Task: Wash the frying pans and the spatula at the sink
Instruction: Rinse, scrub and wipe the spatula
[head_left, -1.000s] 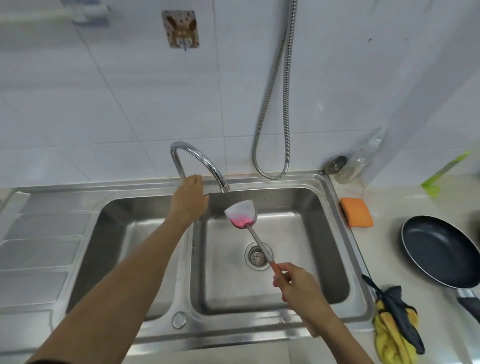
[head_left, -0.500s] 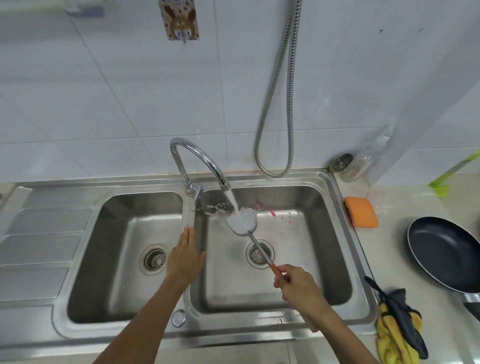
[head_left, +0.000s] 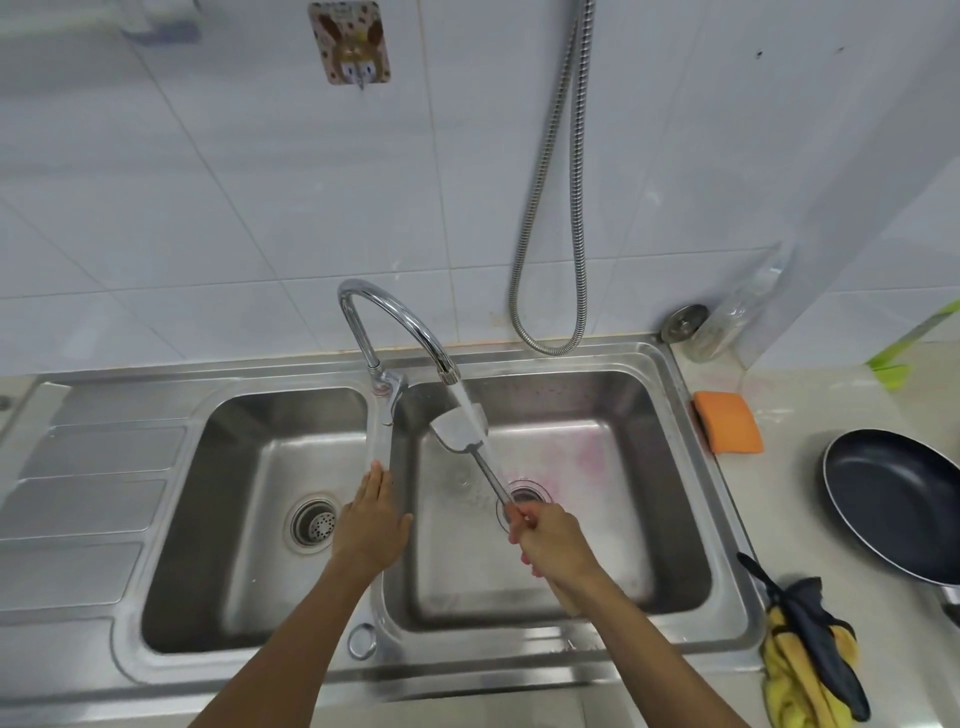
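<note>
1. The right hand (head_left: 553, 545), at five o'clock from the frame's centre, has its fingers curled tight round the reddish handle end of a slim spatula (head_left: 460, 431). The spatula's thin metal shaft slants toward eleven o'clock and ends in a pale, flat, shovel-shaped head.
2. The left hand (head_left: 371, 519), at seven o'clock, holds nothing. Its fingers are straight and close together and the thumb is splayed. It lies flat over the steel ridge (head_left: 378, 447) between the two bowls; whether it presses down cannot be told.
3. A white stream of water (head_left: 466, 402) pours from the curved chrome faucet (head_left: 395, 317) onto the spatula's head, which is held in the air over the right bowl (head_left: 654, 467).
4. The brushed stainless-steel double sink (head_left: 519, 358) fills the middle of the frame. A faint pink stain (head_left: 587, 452) tints the right bowl's floor beside its round drain. The left bowl (head_left: 234, 519) has a perforated strainer (head_left: 314, 525). A ribbed drainboard (head_left: 93, 493) lies at nine o'clock.
5. At three o'clock, a soft orange rectangular sponge (head_left: 727, 422) sits just beside the sink's rim on the pale counter (head_left: 779, 519). Farther right, a round black frying pan (head_left: 898, 499) rests upright on the counter, cut off by the frame's edge. At five o'clock lies a crumpled yellow cloth (head_left: 789, 675) with dark fabric across it.
6. Behind the sink are glossy white wall tiles (head_left: 208, 182). A ribbed metal hose (head_left: 556, 208) hangs in a loop at one o'clock, and a patterned square hook (head_left: 350, 41) is stuck at twelve. At two o'clock, a clear plastic bottle (head_left: 737, 312) leans in the corner beside a round metal disc (head_left: 684, 322).
</note>
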